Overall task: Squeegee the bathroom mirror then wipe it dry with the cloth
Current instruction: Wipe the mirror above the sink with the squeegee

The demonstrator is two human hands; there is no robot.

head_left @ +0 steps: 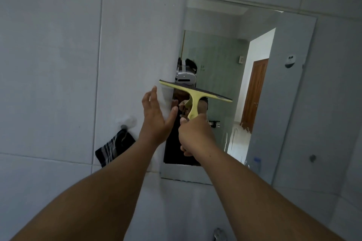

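Observation:
A frameless mirror (260,94) hangs on the grey tiled wall, with wet streaks near its lower middle. My right hand (194,133) grips the handle of a yellow squeegee (194,96), whose dark blade lies tilted against the mirror's left part, its left end past the mirror's left edge. My left hand (156,117) is held up flat with fingers apart, beside the squeegee handle at the mirror's left edge, holding nothing. A dark striped cloth (114,146) hangs from a hook on the wall, left of and below the mirror.
Grey wall tiles (49,64) surround the mirror. The cloth's hook (123,127) sticks out of the wall. A metal tap top (219,234) shows at the bottom edge. The mirror reflects a doorway and a wooden door.

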